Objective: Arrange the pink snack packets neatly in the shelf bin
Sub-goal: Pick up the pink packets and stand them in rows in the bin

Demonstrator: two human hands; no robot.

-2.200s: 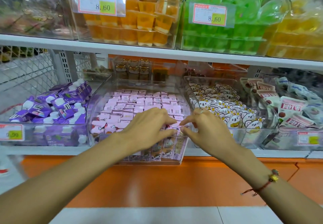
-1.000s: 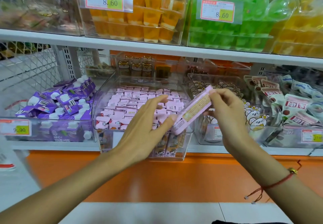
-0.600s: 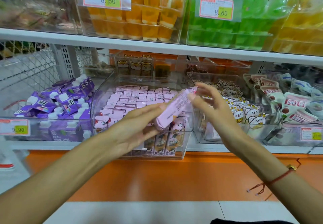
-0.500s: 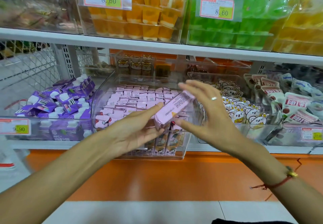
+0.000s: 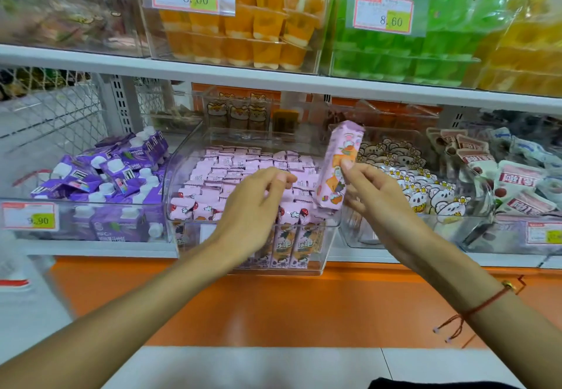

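A clear plastic bin (image 5: 330, 224) on the lower shelf holds several rows of pink snack packets (image 5: 231, 165) standing on end. My right hand (image 5: 369, 191) grips one long pink snack packet (image 5: 340, 163) upright, its printed face toward me, above the bin's right front corner. My left hand (image 5: 258, 203) hovers over the front middle of the bin with fingers curled and apart, holding nothing, just left of the held packet. It hides some of the front packets.
Purple spouted pouches (image 5: 115, 173) fill the bin to the left. A bin of bear-print snacks (image 5: 422, 188) stands on the right, then red-and-white packets (image 5: 517, 182). The upper shelf (image 5: 273, 78) carries orange and green jelly cups. An orange base panel (image 5: 273, 303) runs below.
The pink packet, held slanted between both hands before, now stands upright in my right hand alone. My left hand has let go and dropped toward the bin's front.
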